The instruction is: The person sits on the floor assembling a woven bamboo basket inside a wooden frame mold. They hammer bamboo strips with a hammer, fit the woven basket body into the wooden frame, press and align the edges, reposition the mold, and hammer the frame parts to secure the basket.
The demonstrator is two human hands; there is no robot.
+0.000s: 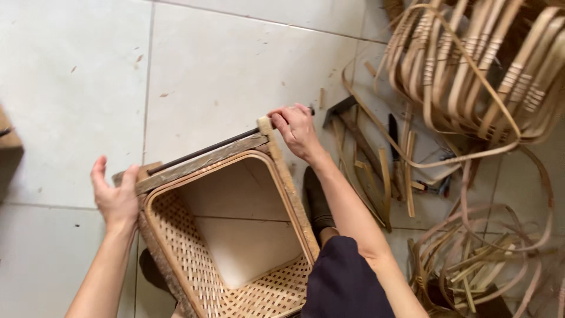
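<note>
A square woven bamboo basket frame (pixel 194 247) without a bottom sits inside a rough wooden frame (pixel 200 165) on the tiled floor. A dark metal rod (pixel 203 152) lies along the frame's far bar. My left hand (pixel 115 197) presses the frame's left corner, fingers spread against the wood. My right hand (pixel 297 129) grips the right corner, fingers curled over the end of the rod and a pale wooden peg (pixel 265 125).
Bundles of bent bamboo hoops (pixel 471 65) are stacked at upper right. Loose bamboo strips (pixel 482 253), a knife (pixel 393 135) and wooden tools (pixel 359 141) lie on the tiles to the right. My dark-clothed knee (pixel 344 282) is at the bottom.
</note>
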